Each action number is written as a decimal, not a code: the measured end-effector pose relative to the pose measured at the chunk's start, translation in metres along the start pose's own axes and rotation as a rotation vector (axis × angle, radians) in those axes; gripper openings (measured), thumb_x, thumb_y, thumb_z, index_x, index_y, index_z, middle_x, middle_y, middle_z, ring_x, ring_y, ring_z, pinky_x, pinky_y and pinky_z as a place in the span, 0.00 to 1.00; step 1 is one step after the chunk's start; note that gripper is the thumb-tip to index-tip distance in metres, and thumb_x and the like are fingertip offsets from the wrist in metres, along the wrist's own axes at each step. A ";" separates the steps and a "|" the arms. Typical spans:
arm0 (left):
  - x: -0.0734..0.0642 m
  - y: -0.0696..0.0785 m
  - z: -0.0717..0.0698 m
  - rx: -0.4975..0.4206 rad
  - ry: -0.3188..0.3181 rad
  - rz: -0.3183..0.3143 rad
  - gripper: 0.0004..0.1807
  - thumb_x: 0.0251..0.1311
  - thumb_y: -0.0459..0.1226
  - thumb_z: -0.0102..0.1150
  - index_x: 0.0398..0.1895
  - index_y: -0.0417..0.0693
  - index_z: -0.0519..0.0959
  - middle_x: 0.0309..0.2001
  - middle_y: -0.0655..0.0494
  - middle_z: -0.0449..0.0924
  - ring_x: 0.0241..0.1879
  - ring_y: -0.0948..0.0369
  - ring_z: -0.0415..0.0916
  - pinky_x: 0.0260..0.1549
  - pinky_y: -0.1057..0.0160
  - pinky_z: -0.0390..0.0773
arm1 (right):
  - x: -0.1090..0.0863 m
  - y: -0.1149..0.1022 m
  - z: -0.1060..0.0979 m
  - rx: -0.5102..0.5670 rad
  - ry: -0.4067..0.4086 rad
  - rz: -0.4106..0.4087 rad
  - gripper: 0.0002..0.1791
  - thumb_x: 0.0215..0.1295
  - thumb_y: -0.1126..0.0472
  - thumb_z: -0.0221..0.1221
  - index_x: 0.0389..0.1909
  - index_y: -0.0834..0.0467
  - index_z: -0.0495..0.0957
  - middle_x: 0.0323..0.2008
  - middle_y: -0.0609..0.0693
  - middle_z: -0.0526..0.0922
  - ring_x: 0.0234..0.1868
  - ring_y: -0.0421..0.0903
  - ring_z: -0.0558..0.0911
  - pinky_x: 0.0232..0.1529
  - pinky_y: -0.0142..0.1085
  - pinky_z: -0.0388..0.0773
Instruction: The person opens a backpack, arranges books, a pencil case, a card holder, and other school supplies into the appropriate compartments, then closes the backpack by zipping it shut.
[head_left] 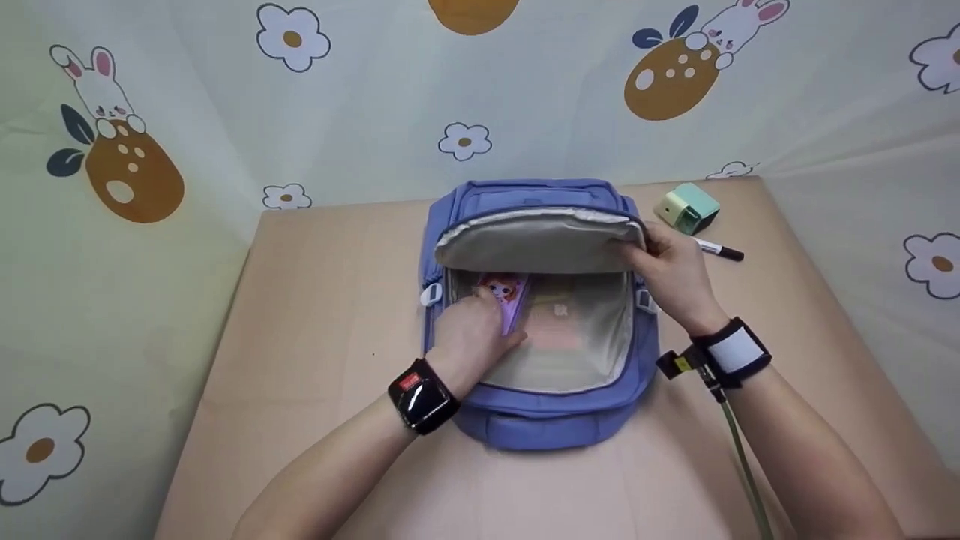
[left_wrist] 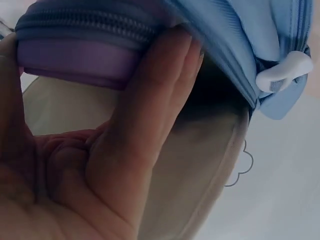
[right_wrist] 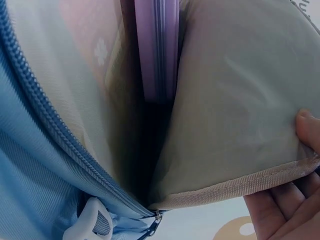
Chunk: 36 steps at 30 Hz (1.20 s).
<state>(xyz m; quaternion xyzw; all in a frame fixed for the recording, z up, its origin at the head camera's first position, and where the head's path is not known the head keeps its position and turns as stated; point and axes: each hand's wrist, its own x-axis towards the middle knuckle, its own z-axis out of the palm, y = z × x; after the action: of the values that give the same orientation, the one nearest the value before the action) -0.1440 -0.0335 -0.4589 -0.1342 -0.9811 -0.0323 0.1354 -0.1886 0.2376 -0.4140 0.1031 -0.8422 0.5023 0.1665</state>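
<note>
A blue backpack (head_left: 544, 429) lies on the table with its main compartment unzipped. My left hand (head_left: 469, 334) reaches inside and grips a purple zippered pencil case (head_left: 513, 301) printed with a cartoon girl. In the left wrist view, thumb and fingers stand on either side of the pencil case (left_wrist: 80, 56). The right hand (head_left: 675, 274) pinches the edge of the grey-lined front flap (head_left: 536, 241), holding it raised. Seen from the right wrist, the pencil case (right_wrist: 148, 55) is upright between the flap (right_wrist: 240, 105) and the inner pocket.
Behind the pale mesh of the inner pocket (head_left: 577, 367) something pinkish shows. A mint-green and yellow box-shaped object (head_left: 691, 208) stands at the table's back right, with a dark-capped marker (head_left: 721, 250) beside it. Patterned cloth (head_left: 360, 112) surrounds the table.
</note>
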 end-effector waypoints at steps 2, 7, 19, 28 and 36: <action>0.003 0.004 0.003 0.025 -0.021 -0.021 0.52 0.48 0.67 0.72 0.54 0.25 0.76 0.30 0.42 0.85 0.26 0.50 0.84 0.20 0.52 0.81 | 0.000 0.000 0.000 0.002 0.001 0.001 0.06 0.66 0.67 0.67 0.40 0.66 0.86 0.25 0.51 0.77 0.24 0.38 0.70 0.23 0.28 0.66; 0.005 0.008 0.007 0.026 -0.048 -0.027 0.56 0.45 0.72 0.69 0.56 0.26 0.75 0.32 0.42 0.85 0.27 0.50 0.84 0.21 0.53 0.82 | 0.000 0.011 0.000 -0.011 -0.008 0.020 0.07 0.67 0.62 0.67 0.41 0.62 0.87 0.25 0.49 0.78 0.24 0.39 0.71 0.23 0.28 0.67; -0.009 -0.033 -0.031 -0.177 -0.045 0.054 0.39 0.55 0.72 0.60 0.33 0.43 0.77 0.22 0.55 0.74 0.19 0.56 0.74 0.15 0.55 0.72 | -0.004 0.024 -0.002 -0.001 -0.015 0.023 0.11 0.66 0.55 0.69 0.32 0.59 0.84 0.21 0.47 0.72 0.21 0.41 0.68 0.20 0.32 0.63; 0.017 -0.092 -0.064 -0.494 -0.027 -0.002 0.44 0.64 0.62 0.62 0.73 0.42 0.69 0.62 0.43 0.78 0.60 0.49 0.77 0.55 0.46 0.78 | -0.004 0.022 -0.003 -0.026 -0.012 0.054 0.07 0.66 0.61 0.69 0.38 0.62 0.86 0.21 0.46 0.73 0.21 0.39 0.67 0.21 0.31 0.62; 0.039 -0.095 -0.043 -0.916 -0.068 0.091 0.30 0.67 0.52 0.65 0.69 0.51 0.76 0.63 0.55 0.79 0.62 0.59 0.74 0.59 0.54 0.75 | -0.010 0.024 -0.001 -0.025 -0.018 0.086 0.09 0.66 0.56 0.69 0.37 0.58 0.86 0.22 0.44 0.75 0.23 0.39 0.69 0.22 0.31 0.64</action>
<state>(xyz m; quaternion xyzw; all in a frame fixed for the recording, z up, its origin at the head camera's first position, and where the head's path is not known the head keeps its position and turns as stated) -0.1952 -0.1195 -0.4096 -0.2243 -0.8626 -0.4523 0.0313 -0.1880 0.2502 -0.4371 0.0692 -0.8537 0.4974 0.1382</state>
